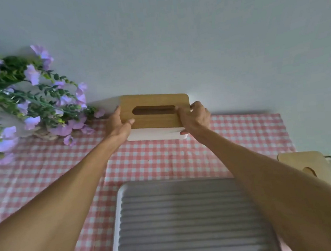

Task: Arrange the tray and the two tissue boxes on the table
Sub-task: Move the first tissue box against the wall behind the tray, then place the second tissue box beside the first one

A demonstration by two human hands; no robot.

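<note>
- Both hands grip the wood-lidded tissue box [155, 114] at its ends: left hand [118, 125] and right hand [195, 116], fingers curled closed on the lid and white base.
- The box sits beyond the grey ribbed tray [189, 219], at the far edge of the bench [45, 176], close to the wall [172, 34].
- Judged progress: the tray looks placed; this box is nearly set.
- The second tissue box [308, 171] waits right of the tray, seemingly past the checked cloth.
- Purple flowers [28, 97] crowd the box's left; checked cloth right of it lies open.
</note>
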